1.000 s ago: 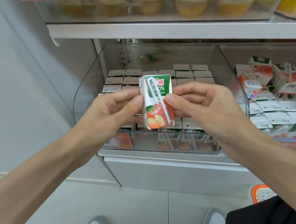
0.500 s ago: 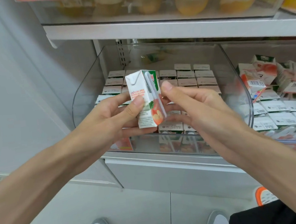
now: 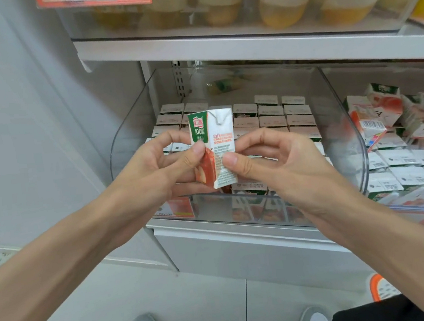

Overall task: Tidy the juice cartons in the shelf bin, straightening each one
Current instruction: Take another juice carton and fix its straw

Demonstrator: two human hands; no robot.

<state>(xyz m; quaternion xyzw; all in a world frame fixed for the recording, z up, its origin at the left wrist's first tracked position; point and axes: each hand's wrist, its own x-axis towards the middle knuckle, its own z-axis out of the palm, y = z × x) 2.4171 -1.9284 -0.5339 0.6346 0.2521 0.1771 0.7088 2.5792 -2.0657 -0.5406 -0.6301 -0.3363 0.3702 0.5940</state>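
While the person holds it in front of the clear bin (image 3: 129,132), the juice carton (image 3: 213,147) stands upright just above the bin's front wall, its green-and-red face turned left and its printed side panel toward the camera. The left hand (image 3: 159,171) pinches it with the thumb on the apple picture and fingers behind. The right hand (image 3: 279,163) pinches the side panel low down. Both grips are narrow and closed on the carton, likely so it can be turned to face like the rest. Inside the bin, the packed cartons (image 3: 271,117) stand tops up in rows. Right of the bin, other cartons (image 3: 398,127) lie jumbled.
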